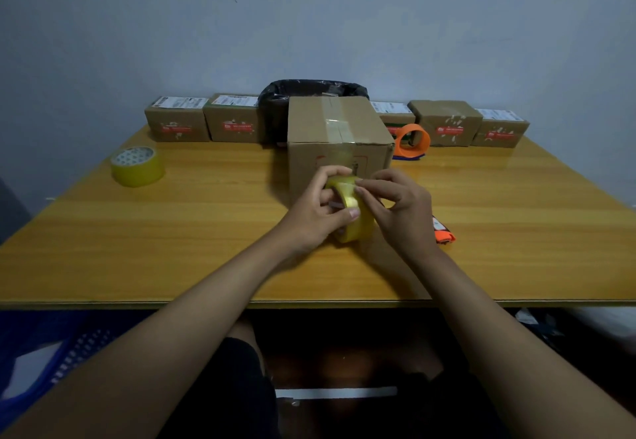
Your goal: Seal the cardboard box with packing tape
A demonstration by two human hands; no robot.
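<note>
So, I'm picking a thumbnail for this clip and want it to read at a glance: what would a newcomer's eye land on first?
First the two hands, left hand and right hand, meeting at the centre of the table around a yellow tape roll, apparently picking at its end. Right behind them stands the large cardboard box, its top seam already taped. Next, the spare yellow roll at far left and the orange tape dispenser right of the box.

The hands (pixel 361 211) hide the tape roll's (pixel 354 218) loose end, perhaps.
</note>
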